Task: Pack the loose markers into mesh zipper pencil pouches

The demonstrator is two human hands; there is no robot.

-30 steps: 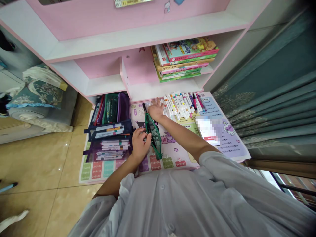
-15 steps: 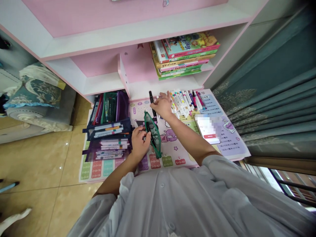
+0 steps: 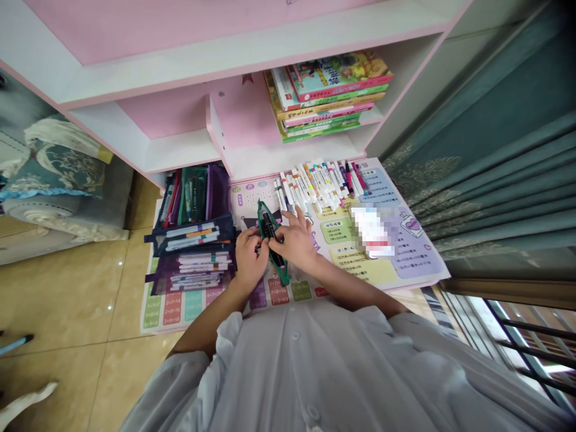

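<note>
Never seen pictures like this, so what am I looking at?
There's no machine: a camera worn on a person's head looks down at their own bare hands. The left hand and right hand are at an open green pouch, with a black marker at its mouth; their exact grip is unclear. On the printed mat, loose, mostly white pens lie ahead of the right hand, a partly pixelated phone lies to its right, and pouches of pens lie left.

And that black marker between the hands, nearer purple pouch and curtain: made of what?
Black marker: probably smooth plastic, from its straight barrel. Nearer purple pouch: likely sheer mesh, since pens show through. Curtain: seemingly fabric, slight sheen, softly folded; fibre unclear.
</note>
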